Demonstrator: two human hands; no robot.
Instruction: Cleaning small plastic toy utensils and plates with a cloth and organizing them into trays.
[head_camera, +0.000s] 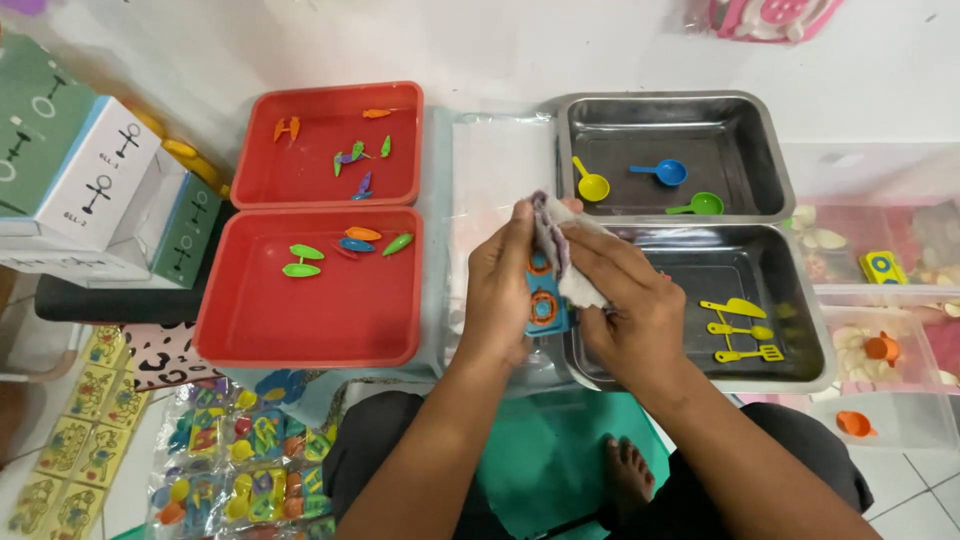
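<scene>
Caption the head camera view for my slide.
Both hands wipe a blue toy stove with a cloth between red trays and metal trays.

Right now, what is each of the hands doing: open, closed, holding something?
Left hand: closed on a blue toy stove with orange burners.
Right hand: closed on a whitish cloth, pressed against the toy.

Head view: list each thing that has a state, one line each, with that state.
Left hand: gripping a blue toy stove, upright.
Right hand: pressing a white cloth on the stove.
Far red tray: holds small toy bits.
Near red tray: few bits, mostly bare.
Far steel pan: three toy ladles inside.
Near steel pan: yellow toy utensils inside.
</scene>
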